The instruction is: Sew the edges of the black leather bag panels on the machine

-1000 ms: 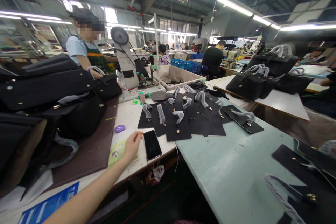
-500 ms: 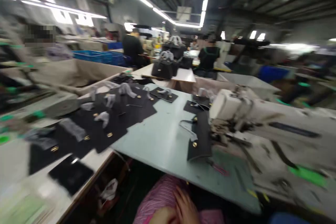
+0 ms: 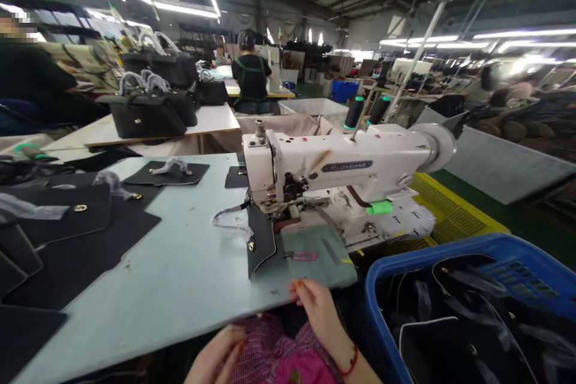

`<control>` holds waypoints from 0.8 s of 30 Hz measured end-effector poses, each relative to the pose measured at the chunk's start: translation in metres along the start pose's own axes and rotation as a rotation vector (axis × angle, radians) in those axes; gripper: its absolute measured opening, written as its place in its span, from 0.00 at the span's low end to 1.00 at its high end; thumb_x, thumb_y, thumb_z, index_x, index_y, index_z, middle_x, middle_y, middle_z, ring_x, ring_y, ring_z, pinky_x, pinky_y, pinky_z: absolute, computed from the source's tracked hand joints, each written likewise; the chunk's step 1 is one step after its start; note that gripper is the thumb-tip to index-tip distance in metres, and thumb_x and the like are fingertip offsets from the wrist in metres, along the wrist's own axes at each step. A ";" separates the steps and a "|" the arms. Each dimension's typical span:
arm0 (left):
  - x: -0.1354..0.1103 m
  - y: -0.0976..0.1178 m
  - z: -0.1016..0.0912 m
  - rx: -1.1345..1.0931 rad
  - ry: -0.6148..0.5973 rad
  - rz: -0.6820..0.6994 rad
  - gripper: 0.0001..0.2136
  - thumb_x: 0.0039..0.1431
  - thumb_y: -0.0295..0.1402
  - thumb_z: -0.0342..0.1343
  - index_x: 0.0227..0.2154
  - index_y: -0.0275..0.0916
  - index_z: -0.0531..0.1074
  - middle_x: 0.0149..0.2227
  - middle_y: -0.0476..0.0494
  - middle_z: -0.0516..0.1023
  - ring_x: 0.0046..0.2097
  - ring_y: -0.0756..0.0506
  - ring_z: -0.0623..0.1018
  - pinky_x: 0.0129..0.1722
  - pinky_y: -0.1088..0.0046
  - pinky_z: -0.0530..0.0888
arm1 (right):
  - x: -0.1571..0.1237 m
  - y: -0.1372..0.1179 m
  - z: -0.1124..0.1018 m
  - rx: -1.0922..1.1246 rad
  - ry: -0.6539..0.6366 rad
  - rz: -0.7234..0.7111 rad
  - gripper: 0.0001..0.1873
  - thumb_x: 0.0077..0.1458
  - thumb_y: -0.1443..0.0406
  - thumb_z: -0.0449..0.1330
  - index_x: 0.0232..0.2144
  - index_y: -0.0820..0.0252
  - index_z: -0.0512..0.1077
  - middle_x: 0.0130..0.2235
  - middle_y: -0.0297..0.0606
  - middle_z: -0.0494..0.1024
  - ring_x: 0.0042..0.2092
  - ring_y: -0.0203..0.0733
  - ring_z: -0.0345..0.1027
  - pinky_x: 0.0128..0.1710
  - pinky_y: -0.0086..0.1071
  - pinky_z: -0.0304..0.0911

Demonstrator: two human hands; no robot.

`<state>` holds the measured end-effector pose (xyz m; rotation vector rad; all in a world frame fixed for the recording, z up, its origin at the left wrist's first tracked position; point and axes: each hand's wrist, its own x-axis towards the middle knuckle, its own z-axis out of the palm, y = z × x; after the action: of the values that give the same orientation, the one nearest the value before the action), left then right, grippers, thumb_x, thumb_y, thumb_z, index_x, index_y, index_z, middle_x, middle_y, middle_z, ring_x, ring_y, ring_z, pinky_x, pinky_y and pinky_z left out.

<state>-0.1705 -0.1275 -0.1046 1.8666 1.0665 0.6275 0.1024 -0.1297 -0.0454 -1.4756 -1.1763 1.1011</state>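
My left hand (image 3: 218, 353) is over my lap at the table's front edge, its fingers bent in and thumb close to them; what they hold, if anything, does not show. By the edge my right hand (image 3: 316, 306) is closed, thumb against bent fingers, and I cannot make out anything in it. Beyond it lie pink-handled thread snips (image 3: 302, 256). A black bag flap (image 3: 262, 237) with a plastic-wrapped handle and gold fitting lies under the head of the white sewing machine (image 3: 342, 162). Neither hand touches the flap.
More black flaps (image 3: 63, 252) overlap on the left of the pale green tabletop (image 3: 180, 264). A blue basket (image 3: 375, 288) of black pieces stands at my right. Finished black handbags (image 3: 144, 117) sit on a table ahead. Co-workers (image 3: 251, 72) are further back.
My view has swung to the right, bringing the sewing machine to the middle and the blue basket into sight. My hands, earlier together at my lap, are now apart, the right one at the table edge.
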 end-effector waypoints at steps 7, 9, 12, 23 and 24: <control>0.105 0.018 -0.052 -0.319 0.348 -0.319 0.23 0.56 0.49 0.56 0.50 0.40 0.70 0.55 0.36 0.72 0.56 0.37 0.72 0.56 0.60 0.69 | 0.090 -0.071 0.021 0.025 -0.044 -0.062 0.28 0.60 0.44 0.50 0.25 0.62 0.69 0.24 0.35 0.68 0.27 0.37 0.66 0.22 0.25 0.63; 0.126 0.019 -0.051 -0.605 0.313 -0.454 0.25 0.55 0.49 0.58 0.52 0.40 0.69 0.59 0.36 0.69 0.60 0.38 0.69 0.58 0.61 0.67 | 0.099 -0.075 0.028 -0.071 -0.067 -0.094 0.27 0.60 0.47 0.52 0.19 0.60 0.61 0.20 0.31 0.60 0.23 0.33 0.59 0.19 0.23 0.57; 0.145 0.032 -0.047 -0.934 0.168 -0.518 0.21 0.57 0.44 0.60 0.50 0.39 0.70 0.58 0.38 0.70 0.60 0.41 0.68 0.57 0.66 0.67 | 0.097 -0.073 0.035 -0.123 -0.123 -0.049 0.25 0.61 0.51 0.53 0.18 0.60 0.59 0.18 0.30 0.61 0.21 0.32 0.62 0.17 0.22 0.51; 0.154 0.075 -0.033 -1.207 0.018 -0.581 0.14 0.53 0.40 0.64 0.27 0.32 0.73 0.22 0.45 0.74 0.24 0.52 0.70 0.27 0.77 0.67 | 0.085 -0.054 0.043 0.178 -0.221 0.096 0.23 0.60 0.50 0.53 0.27 0.63 0.69 0.20 0.36 0.75 0.21 0.37 0.70 0.20 0.24 0.63; 0.154 0.077 -0.036 -1.183 0.054 -0.595 0.12 0.52 0.38 0.65 0.27 0.32 0.73 0.23 0.44 0.75 0.25 0.51 0.72 0.27 0.78 0.68 | 0.083 -0.055 0.042 0.152 -0.209 0.087 0.22 0.61 0.51 0.53 0.27 0.63 0.70 0.21 0.37 0.76 0.22 0.37 0.71 0.20 0.24 0.63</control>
<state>-0.0873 0.0013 -0.0197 0.4846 0.8909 0.7092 0.0642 -0.0361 -0.0069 -1.3293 -1.1507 1.3997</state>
